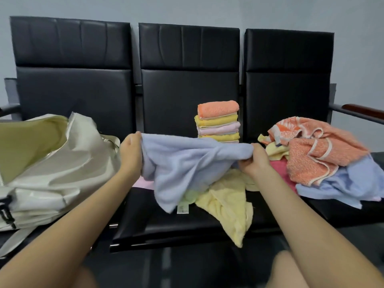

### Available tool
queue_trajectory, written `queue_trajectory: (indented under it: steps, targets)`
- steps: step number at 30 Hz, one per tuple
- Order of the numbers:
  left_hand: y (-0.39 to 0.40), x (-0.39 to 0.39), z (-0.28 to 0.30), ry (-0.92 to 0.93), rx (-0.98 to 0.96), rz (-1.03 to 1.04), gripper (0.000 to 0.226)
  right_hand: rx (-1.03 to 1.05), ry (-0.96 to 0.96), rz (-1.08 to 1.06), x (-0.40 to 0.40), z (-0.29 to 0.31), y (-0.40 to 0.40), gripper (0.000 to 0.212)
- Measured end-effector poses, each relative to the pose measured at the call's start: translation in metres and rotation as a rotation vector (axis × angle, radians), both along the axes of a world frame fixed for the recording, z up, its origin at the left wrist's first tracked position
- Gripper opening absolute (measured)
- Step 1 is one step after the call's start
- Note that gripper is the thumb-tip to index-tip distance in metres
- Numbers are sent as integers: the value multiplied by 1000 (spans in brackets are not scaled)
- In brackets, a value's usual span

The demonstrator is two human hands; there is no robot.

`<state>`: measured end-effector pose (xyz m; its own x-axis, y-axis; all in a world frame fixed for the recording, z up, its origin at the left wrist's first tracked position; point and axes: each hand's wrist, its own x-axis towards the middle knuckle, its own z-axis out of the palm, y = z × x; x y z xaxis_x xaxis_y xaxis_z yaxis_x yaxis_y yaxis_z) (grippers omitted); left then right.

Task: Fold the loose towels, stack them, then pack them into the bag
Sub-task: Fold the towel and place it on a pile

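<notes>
A light blue towel (182, 165) hangs stretched between my hands above the middle seat. My left hand (131, 154) grips its left corner and my right hand (255, 161) pinches its right edge. Behind it stands a stack of folded towels (218, 121), orange on top, then yellow and pink ones. A loose yellow towel (230, 206) lies on the seat under the blue one, draping over the front edge. A pile of loose towels (320, 154), orange, blue, yellow and pink, covers the right seat. The cream bag (49, 163) lies open on the left seat.
Three black padded seats (166, 223) form a bench against a pale wall. A wooden-topped armrest (361, 111) juts out at the far right. My knees show at the bottom edge of the view.
</notes>
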<state>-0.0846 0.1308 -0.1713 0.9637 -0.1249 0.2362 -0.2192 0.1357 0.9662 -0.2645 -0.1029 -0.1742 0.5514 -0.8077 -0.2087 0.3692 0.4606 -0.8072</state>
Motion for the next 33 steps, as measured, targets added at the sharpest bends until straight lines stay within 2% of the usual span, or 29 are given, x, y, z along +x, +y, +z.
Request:
queue_trajectory:
  steps: [1, 3, 5, 6, 7, 8, 10, 12, 13, 15, 16, 17, 20, 22, 24, 26, 29, 31, 33]
  targets:
    - [-1, -3, -1, -44, 84, -49, 33, 18, 20, -64, -1, -6, -15, 28]
    - [-4, -5, -13, -156, 356, -254, 34, -43, 223, -121, -4, -22, -29, 28]
    - [-5, -5, -35, -246, 791, -508, 37, -113, 385, 20, -2, -45, -39, 21]
    - [-4, -5, -46, -262, 968, -617, 40, -130, 495, 52, -2, -55, -43, 38]
    - [-4, -5, -56, -262, 1058, -690, 44, -182, 560, 99, -3, -61, -45, 57]
    - [-4, -7, -63, -252, 1062, -714, 48, -284, 626, 65, -7, -61, -39, 61]
    - [-4, -9, -69, -166, 927, -638, 52, -435, 735, 46, -11, -61, -31, 61]
    - [-5, -9, -71, -174, 873, -509, 52, -573, 936, 32, -17, -58, -21, 87]
    - [-5, -9, -72, -225, 896, -456, 50, -684, 1035, 4, -17, -61, -25, 89]
    - [-2, -11, -73, -321, 954, -401, 45, -936, 1064, -103, -26, -52, -17, 59]
    - [-1, -12, -72, -346, 974, -400, 40, -1002, 1039, -120, -29, -47, -12, 40]
    - [-1, -14, -72, -356, 985, -416, 35, -1047, 1034, -102, -32, -43, -9, 33]
    - [-8, -28, -64, -313, 945, -499, 18, -934, 1176, 239, -35, -40, 10, 60]
    - [-17, -41, -61, -249, 937, -570, 22, -953, 1277, 432, -39, -50, 24, 54]
    - [-28, -52, -58, -240, 1001, -595, 34, -1136, 1319, 442, -40, -57, 31, 38]
    - [-39, -60, -57, -268, 1039, -583, 41, -1225, 1325, 389, -40, -60, 33, 34]
    - [-49, -64, -55, -211, 973, -651, 44, -1158, 1225, 330, -37, -63, 28, 37]
    - [-55, -68, -51, -119, 929, -729, 44, -969, 1021, 299, -35, -62, 27, 34]
    - [-58, -74, -43, 24, 797, -749, 34, -687, 772, 257, -31, -56, 25, 29]
